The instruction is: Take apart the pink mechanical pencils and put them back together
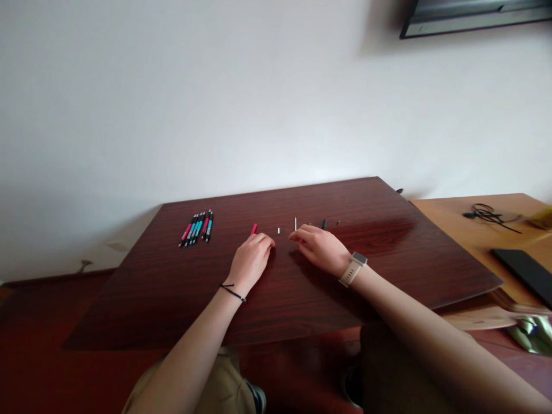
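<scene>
Dark wood-grain counter (pixel 302 299) shining glossy and smooth, paler matt wooden top (pixel 466 221) sitting beside it, plastic-looking pens (pixel 197 228) lying glossy, wall (pixel 172 103) looking matt and plain, black cord bracelet (pixel 233 292) showing dull.

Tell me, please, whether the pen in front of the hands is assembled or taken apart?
Taken apart: a red piece, a small white bit, a thin rod and a black piece lie separately on the dark board.
</scene>
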### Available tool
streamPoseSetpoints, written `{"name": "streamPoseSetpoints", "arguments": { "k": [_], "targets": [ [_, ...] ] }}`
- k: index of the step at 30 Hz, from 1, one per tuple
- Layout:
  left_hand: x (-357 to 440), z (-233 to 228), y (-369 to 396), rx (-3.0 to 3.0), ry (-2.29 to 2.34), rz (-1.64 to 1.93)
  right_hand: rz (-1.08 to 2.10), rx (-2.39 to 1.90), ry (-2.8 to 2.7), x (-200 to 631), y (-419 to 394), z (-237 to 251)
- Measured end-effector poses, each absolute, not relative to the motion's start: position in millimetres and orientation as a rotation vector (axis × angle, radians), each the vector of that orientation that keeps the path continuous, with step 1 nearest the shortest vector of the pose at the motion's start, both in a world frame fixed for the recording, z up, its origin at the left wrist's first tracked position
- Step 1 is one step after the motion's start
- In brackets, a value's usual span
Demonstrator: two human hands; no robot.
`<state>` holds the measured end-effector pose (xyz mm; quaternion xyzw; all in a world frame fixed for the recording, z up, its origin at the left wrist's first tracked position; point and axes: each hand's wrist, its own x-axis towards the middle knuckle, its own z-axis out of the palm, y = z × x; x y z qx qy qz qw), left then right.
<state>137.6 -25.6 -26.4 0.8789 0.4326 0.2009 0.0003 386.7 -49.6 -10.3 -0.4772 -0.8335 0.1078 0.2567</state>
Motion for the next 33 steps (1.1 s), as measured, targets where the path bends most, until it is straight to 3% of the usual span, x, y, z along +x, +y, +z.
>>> {"name": "streamPoseSetpoints", "arguments": {
  "k": [7, 22, 33],
  "targets": [
    [143.1, -23.9, -29.4, 2.719, 1.417, 0.772, 0.24, -1.194, -2.391, 368.1, -4.8, -19.9],
    [142.1, -28.8, -30.7, 2.334, 1.384, 0.894, 0.066, -1.524, -2.436, 356.6, -1.5, -18.8],
    [146.5, -23.4, -36.8, 2.208, 1.21, 1.144, 0.825, -1.159, -1.796, 360.7, -52.5, -33.0]
  ]
}}
